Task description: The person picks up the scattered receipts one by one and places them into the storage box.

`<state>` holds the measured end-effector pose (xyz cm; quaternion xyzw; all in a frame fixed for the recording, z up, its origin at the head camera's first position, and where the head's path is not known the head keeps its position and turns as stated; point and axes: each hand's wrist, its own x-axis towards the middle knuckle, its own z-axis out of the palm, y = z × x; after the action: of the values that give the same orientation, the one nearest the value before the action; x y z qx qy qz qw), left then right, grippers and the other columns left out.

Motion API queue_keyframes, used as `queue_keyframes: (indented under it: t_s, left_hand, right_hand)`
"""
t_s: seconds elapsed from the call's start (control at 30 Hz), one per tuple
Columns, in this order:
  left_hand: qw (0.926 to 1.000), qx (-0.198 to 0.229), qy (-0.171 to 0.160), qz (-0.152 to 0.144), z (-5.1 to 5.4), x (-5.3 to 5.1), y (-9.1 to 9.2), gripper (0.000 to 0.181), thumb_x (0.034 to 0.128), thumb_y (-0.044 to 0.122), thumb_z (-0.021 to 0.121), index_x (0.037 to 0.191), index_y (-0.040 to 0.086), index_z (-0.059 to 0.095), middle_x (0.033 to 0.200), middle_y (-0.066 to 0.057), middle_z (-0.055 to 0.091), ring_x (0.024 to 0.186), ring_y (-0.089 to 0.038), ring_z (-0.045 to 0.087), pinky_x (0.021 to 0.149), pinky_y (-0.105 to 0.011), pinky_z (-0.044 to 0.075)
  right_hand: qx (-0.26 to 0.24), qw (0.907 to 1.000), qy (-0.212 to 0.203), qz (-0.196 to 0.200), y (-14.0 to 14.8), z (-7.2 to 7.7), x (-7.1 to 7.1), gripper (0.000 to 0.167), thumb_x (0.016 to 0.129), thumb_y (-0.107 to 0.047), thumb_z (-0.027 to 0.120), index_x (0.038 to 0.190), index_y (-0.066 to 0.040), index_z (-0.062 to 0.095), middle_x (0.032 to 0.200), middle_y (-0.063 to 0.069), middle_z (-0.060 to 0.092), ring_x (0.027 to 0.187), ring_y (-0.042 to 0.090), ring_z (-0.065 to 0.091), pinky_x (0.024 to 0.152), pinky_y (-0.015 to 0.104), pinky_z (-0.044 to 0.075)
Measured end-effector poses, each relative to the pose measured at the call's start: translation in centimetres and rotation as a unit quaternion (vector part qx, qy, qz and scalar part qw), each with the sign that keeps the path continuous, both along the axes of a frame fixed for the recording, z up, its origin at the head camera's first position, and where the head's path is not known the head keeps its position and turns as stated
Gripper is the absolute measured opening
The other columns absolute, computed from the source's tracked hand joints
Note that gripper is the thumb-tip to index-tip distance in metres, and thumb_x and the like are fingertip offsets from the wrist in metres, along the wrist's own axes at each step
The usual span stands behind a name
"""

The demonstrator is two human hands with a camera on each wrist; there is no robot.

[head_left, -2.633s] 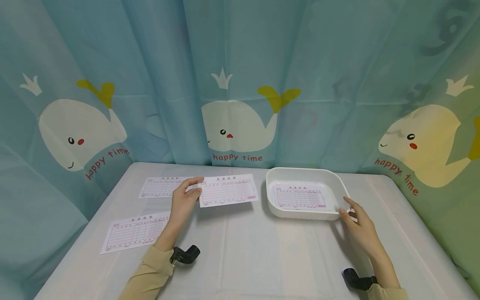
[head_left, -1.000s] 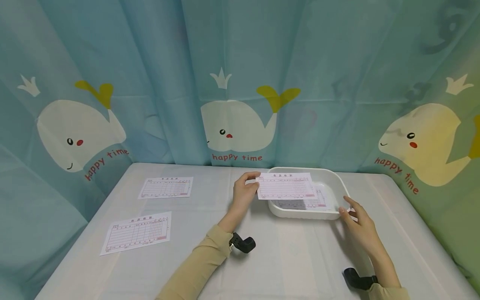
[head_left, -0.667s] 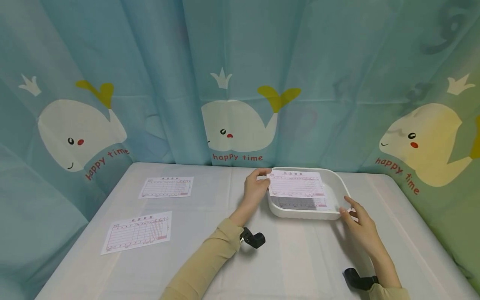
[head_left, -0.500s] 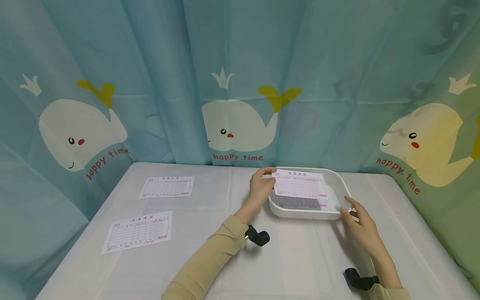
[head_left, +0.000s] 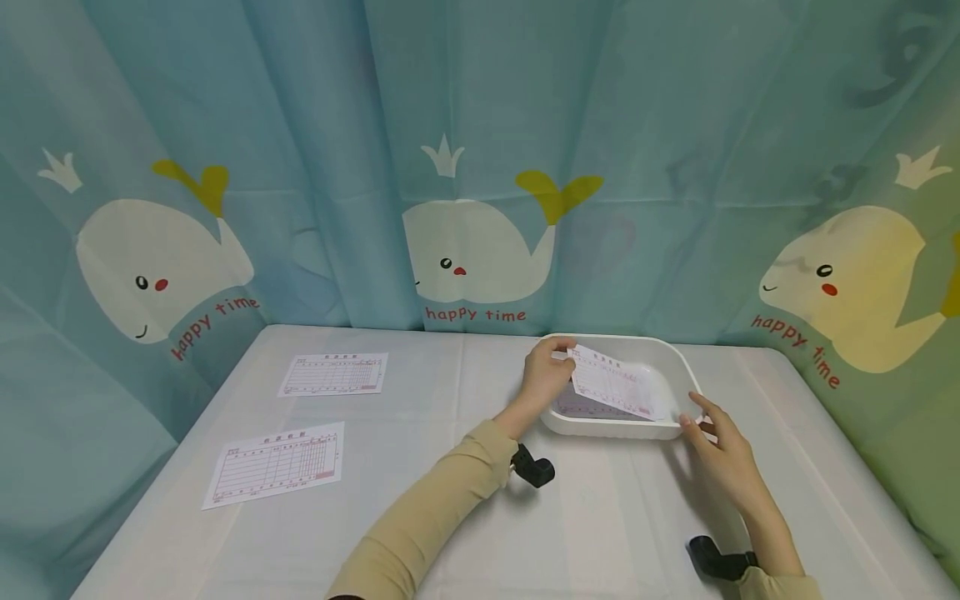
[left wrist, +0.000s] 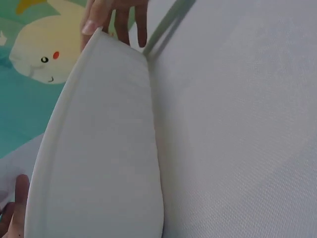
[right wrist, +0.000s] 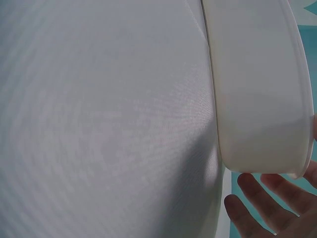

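My left hand (head_left: 546,373) pinches the left edge of a printed receipt slip (head_left: 611,382) inside a white plastic tray (head_left: 615,429). The slip tilts, its far right corner low near the tray floor and its left end raised. Beneath it another receipt slip (head_left: 588,408) lies in the tray, mostly covered. At the tray's front right corner my right hand (head_left: 720,454) holds the rim with thumb and fingers. The left wrist view shows the tray's outer wall (left wrist: 99,139), with fingertips of my left hand (left wrist: 15,210) behind the rim. Fingers of my right hand (right wrist: 277,210) spread by the corner in the right wrist view.
Two more receipt slips lie apart on the left of the white-covered table (head_left: 480,533): one farther back (head_left: 333,375), one nearer (head_left: 275,465). A blue-green curtain (head_left: 637,125) with whale prints hangs behind and around the table. Each wrist wears a black camera mount.
My left hand has carried the receipt slip rightwards from beside the back-left slip to over the tray, then lowered it inside, tilting it. My right hand has stayed on the tray corner.
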<state>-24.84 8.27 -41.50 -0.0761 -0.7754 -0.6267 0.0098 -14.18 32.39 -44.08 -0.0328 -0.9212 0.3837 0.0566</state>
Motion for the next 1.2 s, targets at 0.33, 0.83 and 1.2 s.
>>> queue_keyframes:
  t_s: [0.33, 0.83, 1.2]
  left_hand:
    - [0.9989, -0.016, -0.037, -0.025, 0.4, 0.3, 0.2, 0.035, 0.0868, 0.0, 0.057, 0.12, 0.004, 0.065, 0.118, -0.014, 0.063, 0.081, -0.014, 0.068, 0.067, -0.02, 0.055]
    - [0.9937, -0.096, 0.01, -0.056, 0.7, 1.0, -0.7, 0.041, 0.0887, 0.007, 0.058, 0.13, 0.009, 0.058, 0.136, -0.014, 0.057, 0.124, -0.033, 0.055, 0.102, -0.043, 0.047]
    - [0.9934, -0.096, 0.044, -0.044, 0.8, 1.8, -1.3, 0.039, 0.0883, 0.007, 0.057, 0.127, 0.009, 0.06, 0.134, -0.013, 0.056, 0.125, -0.03, 0.053, 0.102, -0.045, 0.044]
  right_hand:
    - [0.0, 1.0, -0.004, -0.003, -0.1, 0.1, 0.0, 0.061, 0.101, -0.037, 0.043, 0.15, -0.004, 0.026, 0.146, 0.034, 0.029, 0.122, 0.049, 0.042, 0.094, 0.066, 0.039]
    - [0.006, 1.0, -0.004, 0.0, 0.1, 0.0, -0.1, 0.06, 0.101, -0.035, 0.043, 0.15, -0.003, 0.027, 0.147, 0.035, 0.028, 0.121, 0.051, 0.043, 0.092, 0.067, 0.041]
    - [-0.001, 1.0, 0.003, 0.0, 0.0, 0.1, 0.0, 0.06, 0.101, -0.033, 0.044, 0.149, -0.002, 0.027, 0.145, 0.035, 0.03, 0.12, 0.05, 0.043, 0.094, 0.066, 0.039]
